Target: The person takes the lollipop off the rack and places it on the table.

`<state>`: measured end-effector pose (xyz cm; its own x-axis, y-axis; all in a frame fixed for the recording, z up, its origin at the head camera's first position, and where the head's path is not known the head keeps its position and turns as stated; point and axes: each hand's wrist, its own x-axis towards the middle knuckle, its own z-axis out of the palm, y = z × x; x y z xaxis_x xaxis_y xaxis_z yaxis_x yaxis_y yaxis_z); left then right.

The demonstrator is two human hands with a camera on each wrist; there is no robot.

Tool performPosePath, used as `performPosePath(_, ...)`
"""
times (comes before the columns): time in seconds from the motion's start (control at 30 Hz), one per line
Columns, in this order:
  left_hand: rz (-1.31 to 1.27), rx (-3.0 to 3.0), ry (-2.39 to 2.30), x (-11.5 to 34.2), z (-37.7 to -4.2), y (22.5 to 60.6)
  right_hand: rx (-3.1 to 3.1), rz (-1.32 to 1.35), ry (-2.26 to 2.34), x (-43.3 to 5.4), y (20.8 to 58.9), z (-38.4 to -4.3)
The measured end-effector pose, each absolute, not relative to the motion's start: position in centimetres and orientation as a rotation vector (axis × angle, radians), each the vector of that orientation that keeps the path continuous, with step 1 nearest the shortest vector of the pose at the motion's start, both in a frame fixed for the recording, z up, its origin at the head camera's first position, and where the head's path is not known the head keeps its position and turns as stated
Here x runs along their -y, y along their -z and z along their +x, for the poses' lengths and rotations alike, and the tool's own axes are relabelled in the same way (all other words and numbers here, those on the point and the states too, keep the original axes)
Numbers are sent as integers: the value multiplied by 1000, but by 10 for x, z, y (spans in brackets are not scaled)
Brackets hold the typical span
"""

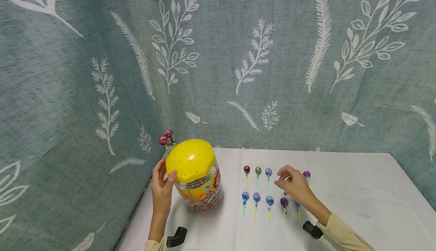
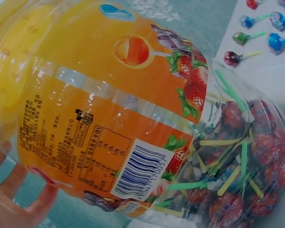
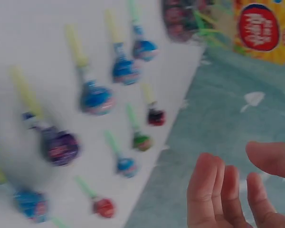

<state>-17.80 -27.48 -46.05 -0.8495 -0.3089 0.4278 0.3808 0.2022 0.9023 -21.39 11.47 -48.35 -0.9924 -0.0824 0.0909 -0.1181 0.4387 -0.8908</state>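
A clear candy jar (image 1: 201, 190) with a yellow lid (image 1: 192, 160) and printed label stands on the table. My left hand (image 1: 162, 184) holds it at the top left, the thumb on the near rim of the lid. In the left wrist view, wrapped lollipops (image 2: 266, 142) show through the jar's bottom. Two red-wrapped lollipops (image 1: 163, 140) poke up at the lid's far left edge. My right hand (image 1: 294, 183) hovers over the lollipop rows with bent fingers and nothing between them. Near it lie a blue lollipop (image 1: 268, 172) and a purple one (image 1: 284, 203).
Two rows of lollipops lie right of the jar, including a dark red one (image 1: 246, 170), a green one (image 1: 258, 171) and, beyond the right hand, a purple one (image 1: 307, 174). A leaf-patterned curtain (image 1: 218, 73) hangs behind and left of the white table (image 1: 357, 190).
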Motion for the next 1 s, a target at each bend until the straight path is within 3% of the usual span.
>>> performPosePath(0.63, -66, 1971, 1672, 276, -174, 461, 2425, 689, -1803, -26, 393, -250)
performPosePath(1.0, -52, 1978, 1690, 268, -173, 451, 2367, 786, -1853, 15, 357, -272)
